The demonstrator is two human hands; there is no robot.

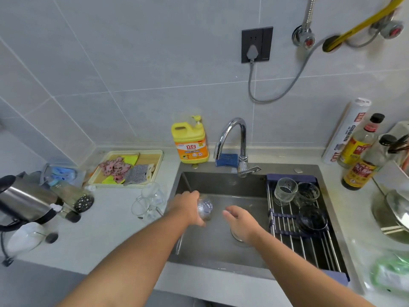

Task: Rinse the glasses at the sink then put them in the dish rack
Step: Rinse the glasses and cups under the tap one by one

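Note:
My left hand [190, 207] grips a clear glass [205, 207] tipped sideways over the left part of the steel sink [221, 185]. My right hand [240, 222] hovers open beside it, fingers spread toward the glass, above the drain. The chrome faucet [234, 140] stands behind; no water stream is visible. A roll-up dish rack [287, 227] spans the sink's right side and holds a ribbed clear glass [285, 191] and two dark glasses [308, 192] [312, 219]. More clear glasses [148, 202] stand on the counter left of the sink.
Yellow dish soap [191, 140] and a blue sponge [226, 160] sit behind the sink. A tray of cloths [126, 169], a kettle [26, 200] and a shaker [73, 196] occupy the left counter. Sauce bottles [358, 165] and a pan [394, 209] crowd the right.

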